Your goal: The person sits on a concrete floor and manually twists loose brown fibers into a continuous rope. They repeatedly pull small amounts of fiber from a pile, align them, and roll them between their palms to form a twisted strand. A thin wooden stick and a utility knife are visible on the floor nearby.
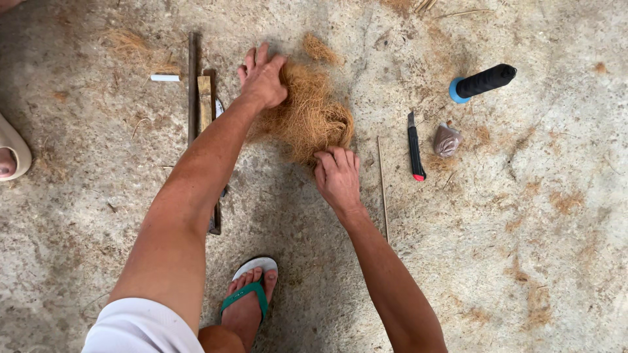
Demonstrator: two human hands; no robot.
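Concrete floor (523, 248), grey and rough, is filling the whole view; it is lying stained and dusted with brown fibre scraps, thickest toward the upper left and lower right.

Item 1. Coconut-fibre clump (307, 117), golden brown and tangled, is sitting on the floor at upper centre. A smaller tuft (320, 49) is lying just above it, apart.

Item 2. Left hand (263, 77) is pressing down on the clump's upper left edge, fingers extended and loosely spread, palm on the fibre; whether it is gripping any strands cannot be told.

Item 3. Right hand (337, 175) is resting at the clump's lower edge, fingers curled inward with the tips digging into the fibre.

Item 4. Utility knife (415, 147), black with a red end, is lying right of the clump, near but not touching.

Item 5. Thin stick (383, 189) is lying lengthwise between the right hand and the knife.

Item 6. Spool of black thread (483, 82), with a blue end, is lying tilted at upper right, well apart from the clump.

Item 7. Small crumpled plastic bag (447, 139) is sitting just right of the knife.

Item 8. Long dark bars and a wooden-handled tool (204, 98) are lying left of the left forearm, running down the frame.

Item 9. White chalk-like stick (165, 78) is lying left of those.

Item 10. Person's foot in a white sandal with green straps (248, 297) is standing at bottom centre.

Item 11. Another person's foot in a beige sandal (12, 153) is showing at the left edge.
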